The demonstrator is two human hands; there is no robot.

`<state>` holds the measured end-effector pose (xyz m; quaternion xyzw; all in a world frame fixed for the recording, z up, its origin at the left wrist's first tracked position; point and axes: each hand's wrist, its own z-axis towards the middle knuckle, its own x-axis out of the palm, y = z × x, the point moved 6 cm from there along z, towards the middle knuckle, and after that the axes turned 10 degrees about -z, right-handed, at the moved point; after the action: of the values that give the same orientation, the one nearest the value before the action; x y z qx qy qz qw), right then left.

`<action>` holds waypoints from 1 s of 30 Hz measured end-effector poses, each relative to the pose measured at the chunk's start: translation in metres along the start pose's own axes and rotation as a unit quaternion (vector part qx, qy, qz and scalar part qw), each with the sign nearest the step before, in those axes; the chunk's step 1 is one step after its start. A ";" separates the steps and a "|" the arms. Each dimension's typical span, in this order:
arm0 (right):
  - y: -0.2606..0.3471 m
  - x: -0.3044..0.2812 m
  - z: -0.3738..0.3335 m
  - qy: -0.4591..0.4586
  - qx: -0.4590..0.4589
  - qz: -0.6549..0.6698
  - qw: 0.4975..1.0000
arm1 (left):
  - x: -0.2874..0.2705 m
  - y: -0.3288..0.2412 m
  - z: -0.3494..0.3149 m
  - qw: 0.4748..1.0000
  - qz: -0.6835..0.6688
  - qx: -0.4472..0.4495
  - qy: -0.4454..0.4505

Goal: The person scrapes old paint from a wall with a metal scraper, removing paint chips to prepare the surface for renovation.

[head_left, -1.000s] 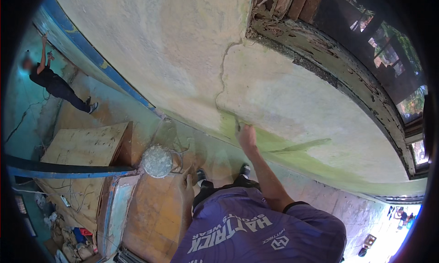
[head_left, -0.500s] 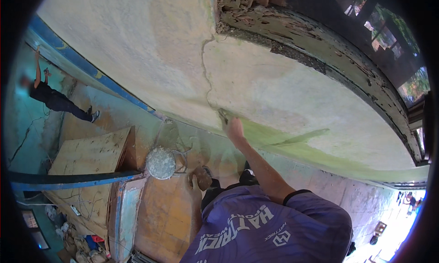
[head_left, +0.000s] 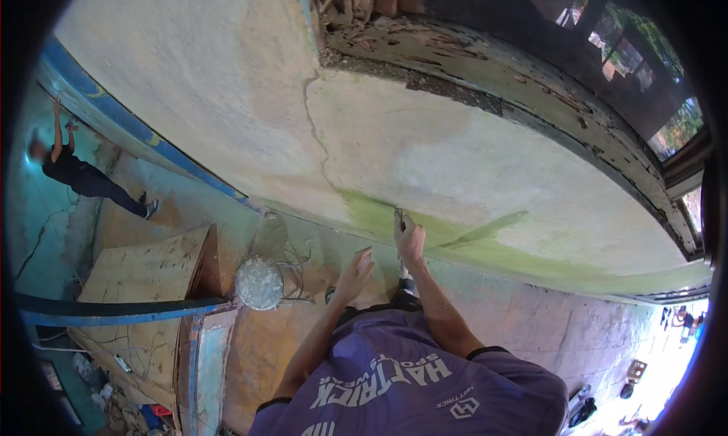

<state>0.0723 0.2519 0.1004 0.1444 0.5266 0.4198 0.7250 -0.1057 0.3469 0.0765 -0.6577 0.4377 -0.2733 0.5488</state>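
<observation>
My right hand (head_left: 410, 239) is closed at the lower part of the pale wall (head_left: 440, 136). A small dark tip (head_left: 398, 214) shows at its fingers, against a green patch (head_left: 371, 212); the tool's kind is too small to make out. To the left and lower, apart from the wall, my left hand (head_left: 356, 273) is raised with its fingers curled. Whatever it grips, if anything, is hidden. A thin crack (head_left: 312, 121) runs down the wall from the window corner toward the green patch.
A worn window frame (head_left: 500, 72) edges the wall at upper right. A round stool with a speckled top (head_left: 258, 283) stands at my left, near a leaning wooden panel (head_left: 144, 265) and a blue-edged beam (head_left: 121, 303). Another person (head_left: 83, 174) reaches up at far left.
My right hand has moved right and down along the wall from the crack's lower end. My left hand has risen toward it; the brown block seen in it before no longer shows.
</observation>
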 end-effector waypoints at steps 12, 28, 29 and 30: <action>0.028 0.012 0.004 0.043 0.083 0.192 0.977 | 0.070 0.064 0.044 0.968 -0.223 -0.101 0.056; 0.002 0.049 -0.013 0.093 0.205 0.149 0.963 | 0.030 0.089 0.069 0.994 0.102 -0.013 0.044; 0.004 0.048 -0.014 0.089 0.221 0.139 0.961 | 0.029 0.089 0.068 0.991 0.120 -0.016 0.058; 0.011 0.046 -0.016 0.091 0.220 0.140 0.961 | 0.026 0.086 0.063 0.991 0.121 -0.017 0.055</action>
<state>0.0577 0.2896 0.0715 0.3340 0.6447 0.4020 0.5579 -0.0645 0.3532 -0.0246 -0.5932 0.5483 -0.2332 0.5414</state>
